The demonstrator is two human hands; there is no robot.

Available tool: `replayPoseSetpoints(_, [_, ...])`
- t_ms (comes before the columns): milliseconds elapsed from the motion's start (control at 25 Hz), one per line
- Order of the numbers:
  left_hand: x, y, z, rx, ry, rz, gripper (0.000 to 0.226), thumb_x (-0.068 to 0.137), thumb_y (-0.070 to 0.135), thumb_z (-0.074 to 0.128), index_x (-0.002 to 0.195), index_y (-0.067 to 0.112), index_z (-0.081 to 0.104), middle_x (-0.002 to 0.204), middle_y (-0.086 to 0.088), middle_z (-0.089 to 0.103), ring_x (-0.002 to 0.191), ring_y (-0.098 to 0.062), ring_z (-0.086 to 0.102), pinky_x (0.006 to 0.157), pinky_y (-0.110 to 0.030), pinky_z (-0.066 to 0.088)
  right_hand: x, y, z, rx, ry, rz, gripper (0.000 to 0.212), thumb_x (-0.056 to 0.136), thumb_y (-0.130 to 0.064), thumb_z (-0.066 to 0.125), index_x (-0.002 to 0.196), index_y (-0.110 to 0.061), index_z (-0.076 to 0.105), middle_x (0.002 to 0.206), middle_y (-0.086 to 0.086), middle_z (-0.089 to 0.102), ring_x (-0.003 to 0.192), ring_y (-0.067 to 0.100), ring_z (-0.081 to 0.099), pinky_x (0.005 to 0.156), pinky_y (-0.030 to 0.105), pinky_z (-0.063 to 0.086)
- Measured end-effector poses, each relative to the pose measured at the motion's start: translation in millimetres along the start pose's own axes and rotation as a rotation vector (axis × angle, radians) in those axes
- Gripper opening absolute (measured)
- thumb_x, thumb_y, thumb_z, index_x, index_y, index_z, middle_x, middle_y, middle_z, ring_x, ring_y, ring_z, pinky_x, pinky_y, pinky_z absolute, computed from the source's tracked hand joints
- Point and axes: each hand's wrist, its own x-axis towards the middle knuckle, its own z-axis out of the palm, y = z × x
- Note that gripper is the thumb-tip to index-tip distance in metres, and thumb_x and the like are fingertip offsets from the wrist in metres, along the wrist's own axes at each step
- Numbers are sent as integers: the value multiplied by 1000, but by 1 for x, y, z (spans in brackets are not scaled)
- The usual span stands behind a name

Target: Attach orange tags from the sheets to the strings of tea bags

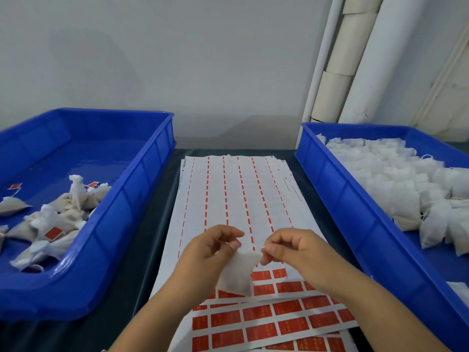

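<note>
While both hands meet above the middle of the work surface, the left hand [213,246] grips a white tea bag [238,274] at its upper edge, its fingers curled round the fabric so that the pouch hangs below the palm. The right hand [289,247] is closed in a pinch at the bag's top right corner, thumb against forefinger; whether the string itself lies between those fingertips is too fine to tell. The bag hangs over a stack of tag sheets [236,194] that lie lengthwise on the dark table [152,224]. On the top sheet the far part is stripped to white backing with thin red dashed strips left between the columns, and the orange tags [264,312] remain in rows on the near part, partly under the forearms. At least 2 further sheets fan out beneath it at the near edge.

To the left stands a blue tray [121,224] that holds a loose heap of filled tea bags [63,212] in its near half, several of them showing orange tags on their strings. To the right stands a second blue tray [337,199] packed with flat white untagged tea bags [396,189], their strings loose among them. Behind the table rise a pale wall [177,59] and, at the right, white pipes [355,59].
</note>
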Motion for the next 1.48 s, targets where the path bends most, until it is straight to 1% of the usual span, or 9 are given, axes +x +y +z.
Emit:
replayPoseSetpoints(160, [-4,7,15,187,-93,123,12,82,41,64,75,48,57,74,29,60,78,19,51,55,1,40,3,-4,8,-67,10,-52,18,93,-29,54,79,-34,63,76,-20,67,77,-4,63,68,7,46])
replayPoseSetpoints(480, [0,3,-1,255,-56,16,15,83,37,64,69,41,61,76,30,59,77,4,57,55,-5,40,-2,6,-8,124,180,29,24,95,-20,52,73,-24,60,51,-9,55,46,0,48,56,9,47])
replayPoseSetpoints(800, [-2,3,-4,153,-174,-48,7,85,31,63,79,32,63,73,30,61,72,16,54,51,-2,40,16,17,16,281,425,56,15,94,-31,51,86,-27,63,63,-12,64,55,2,60,52,9,48])
replayPoseSetpoints(960, [-5,4,-2,-70,-72,-160,7,81,29,66,75,25,67,75,25,67,72,3,61,53,-8,46,12,26,19,385,634,201,10,95,-27,51,91,-33,58,85,-16,65,70,6,66,47,14,47])
replayPoseSetpoints(1040, [-6,6,-1,-215,-28,-191,9,76,29,68,70,24,71,79,18,70,75,-3,64,63,-16,51,5,31,34,395,532,218,19,94,-15,52,92,-34,57,92,-15,64,74,8,68,54,19,54])
replayPoseSetpoints(1120, [-7,11,-1,-379,-12,-196,11,67,33,67,67,24,72,81,9,72,81,-13,65,74,-31,55,-2,33,53,320,306,152,27,93,-13,54,94,-40,56,101,-22,61,92,6,63,67,13,52])
replayPoseSetpoints(1240, [-5,17,-2,-636,-19,-217,18,64,33,66,68,16,72,73,-3,68,70,-18,66,66,-33,55,-3,20,76,209,81,73,29,79,-51,64,103,-52,47,107,-38,50,98,-4,54,64,1,43])
replayPoseSetpoints(1360, [-3,20,-2,-720,7,-270,21,67,34,67,72,13,70,68,-6,62,60,-15,62,54,-27,52,3,9,92,109,164,84,50,67,-68,62,109,-54,39,101,-40,45,93,-3,54,76,6,45])
replayPoseSetpoints(1480, [0,15,-8,-794,49,-282,15,70,29,66,72,16,73,73,-5,67,64,-14,60,55,-24,50,7,6,98,191,225,97,16,85,-53,54,93,-40,53,89,-29,58,83,-3,61,82,13,52])
